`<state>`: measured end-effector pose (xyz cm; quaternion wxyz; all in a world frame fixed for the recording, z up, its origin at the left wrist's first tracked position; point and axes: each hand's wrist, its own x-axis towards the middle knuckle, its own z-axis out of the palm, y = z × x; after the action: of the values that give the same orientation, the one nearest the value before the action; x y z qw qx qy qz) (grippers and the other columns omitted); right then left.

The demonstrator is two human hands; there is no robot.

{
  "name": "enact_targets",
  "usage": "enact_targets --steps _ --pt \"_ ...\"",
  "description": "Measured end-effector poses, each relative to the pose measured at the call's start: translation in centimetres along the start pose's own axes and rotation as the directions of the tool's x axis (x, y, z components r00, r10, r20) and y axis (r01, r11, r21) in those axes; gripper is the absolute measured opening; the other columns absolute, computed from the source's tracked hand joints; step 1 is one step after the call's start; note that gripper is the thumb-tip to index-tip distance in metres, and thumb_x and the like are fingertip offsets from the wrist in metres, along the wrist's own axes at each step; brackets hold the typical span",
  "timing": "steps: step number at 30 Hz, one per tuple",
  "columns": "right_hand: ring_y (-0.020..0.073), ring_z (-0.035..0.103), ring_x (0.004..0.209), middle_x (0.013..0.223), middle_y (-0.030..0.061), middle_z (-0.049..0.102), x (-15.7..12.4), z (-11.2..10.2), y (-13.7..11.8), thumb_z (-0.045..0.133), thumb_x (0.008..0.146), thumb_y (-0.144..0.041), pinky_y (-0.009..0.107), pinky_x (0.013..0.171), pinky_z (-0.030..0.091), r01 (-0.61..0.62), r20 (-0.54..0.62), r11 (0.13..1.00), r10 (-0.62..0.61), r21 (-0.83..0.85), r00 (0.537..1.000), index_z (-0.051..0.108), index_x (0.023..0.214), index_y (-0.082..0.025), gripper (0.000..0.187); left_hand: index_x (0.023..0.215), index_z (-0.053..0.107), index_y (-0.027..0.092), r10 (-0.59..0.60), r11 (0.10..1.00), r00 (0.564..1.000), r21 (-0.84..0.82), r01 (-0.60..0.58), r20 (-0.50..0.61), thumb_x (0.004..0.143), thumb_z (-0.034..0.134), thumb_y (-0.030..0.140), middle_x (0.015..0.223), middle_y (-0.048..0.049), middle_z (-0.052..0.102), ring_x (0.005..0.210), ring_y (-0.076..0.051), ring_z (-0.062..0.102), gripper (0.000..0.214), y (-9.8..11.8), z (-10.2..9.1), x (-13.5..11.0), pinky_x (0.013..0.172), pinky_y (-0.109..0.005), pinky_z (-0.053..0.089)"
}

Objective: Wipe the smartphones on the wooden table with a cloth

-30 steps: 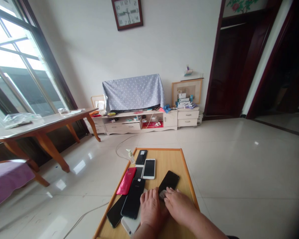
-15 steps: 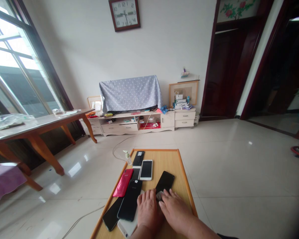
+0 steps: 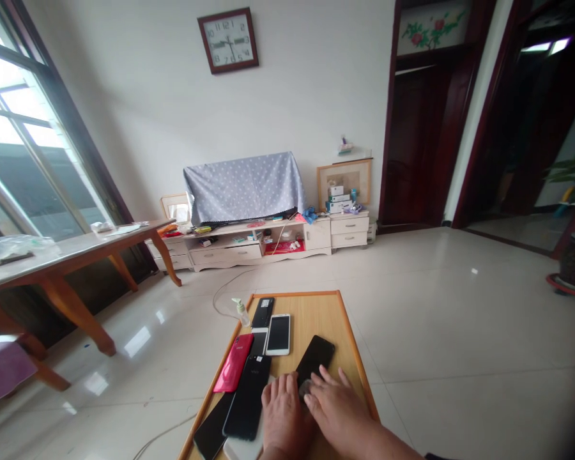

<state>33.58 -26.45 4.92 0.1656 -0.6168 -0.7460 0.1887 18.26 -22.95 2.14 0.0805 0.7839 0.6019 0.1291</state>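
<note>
My left hand (image 3: 281,414) lies flat on the low wooden table (image 3: 316,313), fingers stretched out, next to a black phone (image 3: 247,404). My right hand (image 3: 335,409) rests beside it, fingers spread, its fingertips on the near end of another black phone (image 3: 316,358) that lies slanted. A small grey thing shows between the two hands at that phone's near end; what it is I cannot make out. A red phone (image 3: 233,362), a white phone (image 3: 278,334) and a further black phone (image 3: 262,312) lie farther out on the table.
A small spray bottle (image 3: 241,312) stands at the table's far left corner, with a cable on the tiled floor behind it. A long wooden table (image 3: 71,246) stands at the left by the window. A cloth-covered set on a white cabinet (image 3: 263,239) sits against the back wall.
The view has turned to the right and tipped slightly up. Both hands stay at the slanted black phone, the right hand's fingers now spread farther over it.
</note>
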Motion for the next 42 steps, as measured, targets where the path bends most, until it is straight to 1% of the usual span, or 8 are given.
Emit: enact_targets --steps 4,8,13,19,22,30,38,42 --pt "0.0287 0.038 0.144 0.148 0.0069 0.053 -0.2 0.7 0.0 0.022 0.105 -0.045 0.055 0.121 0.016 0.05 -0.002 0.998 -0.05 0.029 0.999 0.057 0.14 -0.027 0.053 0.136 0.054 0.02 -0.007 0.999 0.999 0.032 0.006 0.036 0.087 0.044 0.029 0.136 -0.0099 0.06 0.13 -0.026 0.046 0.051 0.1 -0.2 0.1 0.115 -0.042 0.019" --pt "0.0283 0.038 0.144 0.15 0.009 0.05 1.5 -0.2 2.3 0.021 0.105 -0.044 0.053 0.121 0.017 -0.084 -0.036 0.996 0.083 -0.018 0.996 0.056 0.142 -0.023 0.055 0.131 0.057 0.021 -0.021 1.0 1.0 -0.003 0.021 -0.014 0.084 0.052 0.043 0.13 -0.0102 0.062 0.125 -0.028 0.049 0.052 1.1 -1.0 0.0 0.114 -0.043 0.021" --pt "0.0275 0.034 0.146 0.154 0.0128 0.045 2.8 -0.8 3.8 0.022 0.104 -0.042 0.049 0.122 0.018 -0.182 -0.104 0.982 0.176 -0.054 0.979 0.051 0.146 -0.016 0.057 0.13 0.058 0.021 -0.015 1.0 0.999 -0.005 0.015 -0.029 0.081 0.055 0.042 0.129 -0.0099 0.062 0.124 -0.028 0.049 0.053 1.5 -1.2 0.0 0.113 -0.043 0.022" --pt "0.0273 0.037 0.145 0.153 0.0131 0.045 0.9 1.3 1.1 0.024 0.104 -0.043 0.044 0.122 0.02 -0.043 -0.07 0.999 0.043 0.009 0.997 0.052 0.145 -0.016 0.057 0.132 0.056 0.021 -0.007 1.0 1.0 0.022 0.006 0.006 0.088 0.044 0.034 0.131 -0.0101 0.062 0.124 -0.026 0.05 0.048 1.1 -1.0 0.2 0.112 -0.041 0.023" --pt "0.0262 0.038 0.144 0.152 0.0119 0.047 1.0 1.1 1.5 0.022 0.104 -0.042 0.045 0.122 0.018 -0.024 -0.071 1.0 0.025 0.013 0.997 0.052 0.145 -0.018 0.056 0.133 0.055 0.022 0.001 1.0 1.0 0.028 -0.001 0.0 0.087 0.047 0.036 0.131 -0.0101 0.062 0.125 -0.027 0.049 0.049 1.0 -0.8 0.2 0.113 -0.042 0.022" --pt "0.0264 0.034 0.146 0.154 0.0125 0.045 4.0 -1.0 5.7 0.024 0.103 -0.039 0.046 0.121 0.018 -0.265 -0.149 0.961 0.251 -0.079 0.956 0.054 0.142 -0.016 0.054 0.131 0.056 0.021 -0.004 1.0 1.0 0.017 0.004 -0.016 0.082 0.052 0.042 0.131 -0.0105 0.061 0.127 -0.029 0.047 0.053 1.3 -0.8 0.1 0.115 -0.043 0.019" --pt "0.0273 0.033 0.147 0.155 0.0114 0.043 1.6 0.6 2.1 0.025 0.103 -0.042 0.046 0.123 0.013 -0.132 -0.078 0.991 0.13 -0.025 0.988 0.049 0.148 -0.016 0.057 0.135 0.054 0.02 -0.005 1.0 1.0 0.028 0.004 0.012 0.089 0.045 0.049 0.133 -0.0111 0.06 0.128 -0.029 0.047 0.055 1.4 -1.3 0.1 0.114 -0.044 0.021" --pt "0.0267 0.034 0.146 0.153 0.0096 0.047 1.5 0.4 2.3 0.024 0.103 -0.041 0.048 0.123 0.013 -0.072 -0.068 0.997 0.071 -0.011 0.995 0.053 0.144 -0.02 0.055 0.135 0.054 0.021 -0.003 0.999 1.0 0.038 0.002 0.021 0.091 0.044 0.047 0.133 -0.0108 0.06 0.127 -0.027 0.048 0.052 1.5 -1.5 0.2 0.114 -0.043 0.021"
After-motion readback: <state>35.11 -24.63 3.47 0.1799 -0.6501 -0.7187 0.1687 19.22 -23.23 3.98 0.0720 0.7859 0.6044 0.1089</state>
